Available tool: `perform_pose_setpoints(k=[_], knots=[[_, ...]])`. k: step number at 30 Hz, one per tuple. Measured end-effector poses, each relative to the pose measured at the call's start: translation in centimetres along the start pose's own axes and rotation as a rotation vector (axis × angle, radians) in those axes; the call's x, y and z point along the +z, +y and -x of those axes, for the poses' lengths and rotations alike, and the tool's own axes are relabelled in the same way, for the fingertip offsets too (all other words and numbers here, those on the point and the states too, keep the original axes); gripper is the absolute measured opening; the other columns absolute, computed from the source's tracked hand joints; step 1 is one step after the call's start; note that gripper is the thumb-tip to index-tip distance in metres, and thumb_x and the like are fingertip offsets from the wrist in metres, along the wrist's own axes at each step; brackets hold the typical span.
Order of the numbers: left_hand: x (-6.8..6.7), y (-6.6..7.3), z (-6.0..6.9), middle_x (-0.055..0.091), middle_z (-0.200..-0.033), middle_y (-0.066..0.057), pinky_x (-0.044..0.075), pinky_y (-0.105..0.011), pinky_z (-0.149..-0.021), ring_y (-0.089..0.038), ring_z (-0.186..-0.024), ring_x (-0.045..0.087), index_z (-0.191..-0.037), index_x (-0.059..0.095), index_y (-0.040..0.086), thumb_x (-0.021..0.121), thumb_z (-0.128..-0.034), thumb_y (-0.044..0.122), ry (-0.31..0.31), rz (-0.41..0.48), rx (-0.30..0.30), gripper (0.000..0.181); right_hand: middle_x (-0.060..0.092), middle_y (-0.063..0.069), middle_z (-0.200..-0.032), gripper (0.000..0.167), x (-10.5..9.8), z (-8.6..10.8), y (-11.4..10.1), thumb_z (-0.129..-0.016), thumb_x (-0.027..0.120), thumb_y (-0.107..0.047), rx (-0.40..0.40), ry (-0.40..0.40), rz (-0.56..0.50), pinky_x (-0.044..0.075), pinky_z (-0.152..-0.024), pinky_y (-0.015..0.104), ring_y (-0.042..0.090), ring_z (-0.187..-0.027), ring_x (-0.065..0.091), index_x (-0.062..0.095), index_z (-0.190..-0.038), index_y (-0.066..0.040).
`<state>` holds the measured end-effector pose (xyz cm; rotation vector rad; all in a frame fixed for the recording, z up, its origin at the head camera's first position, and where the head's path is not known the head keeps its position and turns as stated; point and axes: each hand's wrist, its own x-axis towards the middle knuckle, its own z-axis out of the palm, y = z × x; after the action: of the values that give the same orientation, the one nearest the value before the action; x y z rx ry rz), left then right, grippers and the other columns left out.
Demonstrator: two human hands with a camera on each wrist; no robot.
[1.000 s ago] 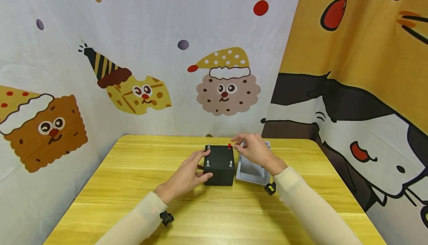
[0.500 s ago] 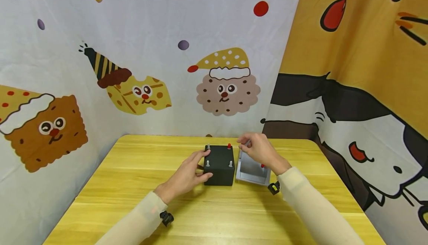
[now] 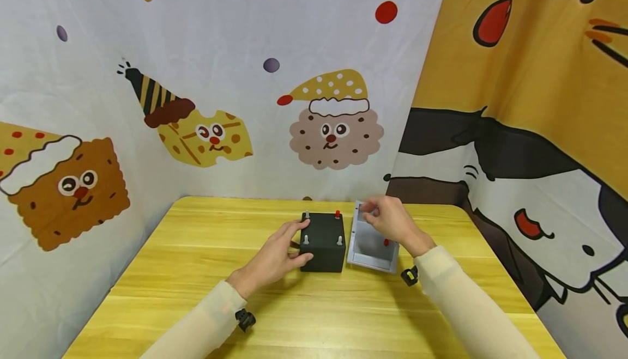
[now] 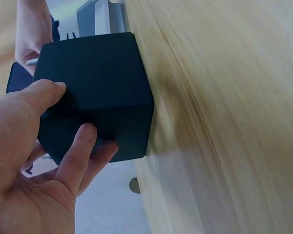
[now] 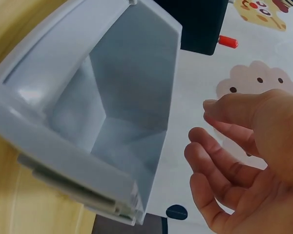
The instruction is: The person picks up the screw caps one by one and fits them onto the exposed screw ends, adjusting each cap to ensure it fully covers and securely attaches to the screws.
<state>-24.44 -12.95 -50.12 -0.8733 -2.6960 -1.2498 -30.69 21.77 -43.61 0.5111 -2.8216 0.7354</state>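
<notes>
In the head view a black box [image 3: 321, 258] stands on the table, with small upright metal pegs [image 3: 339, 240] on its top. The peg at the back right has a red cap [image 3: 337, 214]. My left hand [image 3: 272, 255] holds the box by its left side, thumb on the front face; the left wrist view shows its fingers [image 4: 83, 144] against the side face. Over the far end of a grey tray [image 3: 371, 262] hovers my right hand [image 3: 394, 221], fingers loosely bent. Nothing shows between them in the right wrist view. One red-topped piece [image 3: 386, 242] is in the tray.
The tray stands close to the right of the box, slightly angled. Both are near the back of the yellow wooden table [image 3: 314, 315]. Cartoon-printed cloth [image 3: 221, 37] hangs behind the table and along both sides.
My right hand has drawn away from the red-capped peg, moving right over the tray, so the tray's inside and its red-topped piece show more. My left hand stays on the box.
</notes>
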Motion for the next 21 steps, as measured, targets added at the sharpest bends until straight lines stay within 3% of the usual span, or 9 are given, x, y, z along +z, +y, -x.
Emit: perform_pose_setpoints(k=[8,16,21], knots=[[0.1,-0.1,0.0,0.049,-0.177,-0.023,0.072,-0.027,-0.091,-0.032,-0.116,0.083,-0.181,0.042,0.014,0.084,-0.1116,0.031,0.004,-0.02,0.001,0.083,0.088,0.01,-0.12,0.015,0.0,0.2,1.1,-0.107,0.084,-0.013,0.034,-0.024,0.041,0.071,-0.088,0.05,0.032,-0.107,0.08,0.089,-0.12,-0.008],[0.1,0.1,0.0,0.048,-0.179,-0.022,0.073,-0.029,-0.092,-0.032,-0.117,0.083,-0.181,0.042,0.014,0.084,-0.1117,0.03,0.003,-0.018,-0.008,0.083,0.086,0.003,-0.104,0.014,1.3,0.0,1.6,-0.11,0.083,-0.023,0.019,-0.106,0.039,0.061,-0.077,0.036,0.015,-0.085,0.07,0.089,-0.115,-0.011],[0.1,0.1,-0.1,0.047,-0.179,-0.021,0.073,-0.03,-0.092,-0.031,-0.116,0.082,-0.182,0.041,0.015,0.084,-0.1116,0.03,0.001,-0.029,-0.014,0.083,0.085,0.0,-0.1,0.022,2.1,-0.2,1.3,-0.11,0.084,-0.035,0.012,-0.129,0.014,0.061,-0.073,0.032,0.01,-0.081,0.069,0.09,-0.114,-0.013]])
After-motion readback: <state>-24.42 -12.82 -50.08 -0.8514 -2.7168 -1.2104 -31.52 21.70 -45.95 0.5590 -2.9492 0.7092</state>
